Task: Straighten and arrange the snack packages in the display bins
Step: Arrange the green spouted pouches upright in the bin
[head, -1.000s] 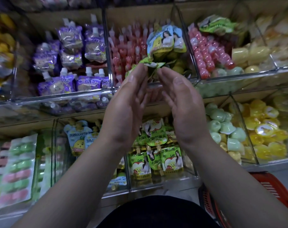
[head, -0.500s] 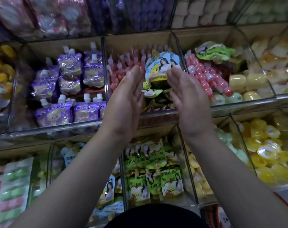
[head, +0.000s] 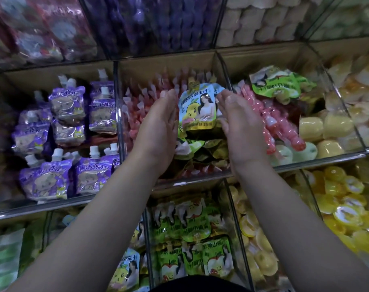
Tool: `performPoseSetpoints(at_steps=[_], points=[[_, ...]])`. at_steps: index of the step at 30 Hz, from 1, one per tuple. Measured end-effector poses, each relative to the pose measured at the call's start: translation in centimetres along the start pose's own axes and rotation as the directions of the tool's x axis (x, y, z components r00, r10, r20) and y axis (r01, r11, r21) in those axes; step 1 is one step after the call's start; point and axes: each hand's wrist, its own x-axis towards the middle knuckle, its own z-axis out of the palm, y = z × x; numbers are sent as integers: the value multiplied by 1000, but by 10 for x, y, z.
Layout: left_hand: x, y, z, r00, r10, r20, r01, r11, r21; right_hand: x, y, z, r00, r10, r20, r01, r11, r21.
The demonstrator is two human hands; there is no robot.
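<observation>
In the left bin of the middle shelf row, purple spouted pouches (head: 67, 131) stand in loose rows, spouts up. Past the clear divider (head: 117, 114), the middle bin (head: 189, 183) holds pink spouted pouches (head: 141, 106) along its back and left side, with crumpled green and yellow packs (head: 204, 148) heaped near its front edge. The left hand (head: 158, 131) stands on edge in this bin, its fingers (head: 168, 102) straight and pressed together, palm facing right against the left side of an upright blue-and-yellow pear pouch (head: 197, 108). The right hand (head: 240, 127) mirrors it, fingers (head: 227, 100) straight and together, palm facing left at the pouch's right side. The pouch stands between the two palms at the bin's middle; neither hand curls round it. In the next bin to the right lie pink bottle-shaped sweets (head: 272, 121), a green pouch (head: 278, 85) towards the back and pale yellow jelly cups (head: 326, 127). Below, green apple pouches (head: 192, 239) fill a lower bin.
</observation>
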Motion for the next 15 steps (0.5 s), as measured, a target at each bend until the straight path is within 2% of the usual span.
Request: performPoseSetpoints(at_steps=[8,15], points=[[25,-7,-1,986,-169,1,168,983,-69,18,14,6,1000,23,-18,-24,997,-79],[28,-11,-5,985,-174,23,175,983,-60,23,21,6,997,43,-59,-48,994,-95]])
